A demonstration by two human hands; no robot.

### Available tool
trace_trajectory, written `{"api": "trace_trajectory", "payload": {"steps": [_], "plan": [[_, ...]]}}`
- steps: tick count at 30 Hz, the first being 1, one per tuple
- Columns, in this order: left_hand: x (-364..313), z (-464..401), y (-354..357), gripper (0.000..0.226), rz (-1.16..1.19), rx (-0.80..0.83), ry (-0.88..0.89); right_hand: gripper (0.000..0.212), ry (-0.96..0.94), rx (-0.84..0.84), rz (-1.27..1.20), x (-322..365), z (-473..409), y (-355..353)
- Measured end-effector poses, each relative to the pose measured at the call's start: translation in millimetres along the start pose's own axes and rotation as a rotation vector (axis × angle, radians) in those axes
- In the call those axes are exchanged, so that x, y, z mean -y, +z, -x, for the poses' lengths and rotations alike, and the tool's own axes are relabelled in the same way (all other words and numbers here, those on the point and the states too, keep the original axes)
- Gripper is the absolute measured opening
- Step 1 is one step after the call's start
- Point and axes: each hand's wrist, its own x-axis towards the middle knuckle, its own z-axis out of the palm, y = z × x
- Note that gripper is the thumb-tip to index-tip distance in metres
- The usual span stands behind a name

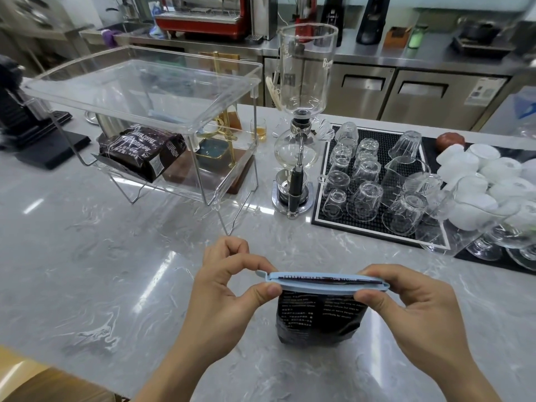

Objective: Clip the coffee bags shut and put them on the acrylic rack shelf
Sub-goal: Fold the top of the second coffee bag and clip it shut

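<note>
A black coffee bag [319,317] stands upright on the marble counter in front of me. A light blue clip [322,282] runs across its folded top. My left hand [232,288] pinches the clip's left end between thumb and forefinger. My right hand [406,303] pinches its right end. A second black coffee bag [142,152] lies on the lower shelf of the clear acrylic rack [220,97] at the back left. The rack's upper shelf holds nothing.
A glass siphon coffee maker [301,117] stands right of the rack. A black mat [385,140] with several upturned glasses and white cups [475,175] fills the right side. A black machine [26,117] sits far left. Grey marble counter [101,271] lies between me and the rack.
</note>
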Motion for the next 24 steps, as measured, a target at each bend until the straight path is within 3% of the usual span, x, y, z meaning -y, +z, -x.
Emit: {"api": "trace_trajectory", "payload": {"steps": [6,10,12,24], "plan": [[-4,2,1,0.016,-0.034,0.063,0.057,0.015,-0.005,0.030,-0.069,-4,-1,3],[-9,-2,7,0.019,-0.060,0.093,0.104,0.040,0.047,0.083,-0.147,-5,-1,8],[-12,-4,13,0.021,-0.062,0.102,0.115,0.042,0.029,0.106,-0.160,-7,-2,13],[0,-7,30,0.022,0.109,-0.038,0.173,0.038,-0.032,-0.021,-0.223,-15,1,28]]}}
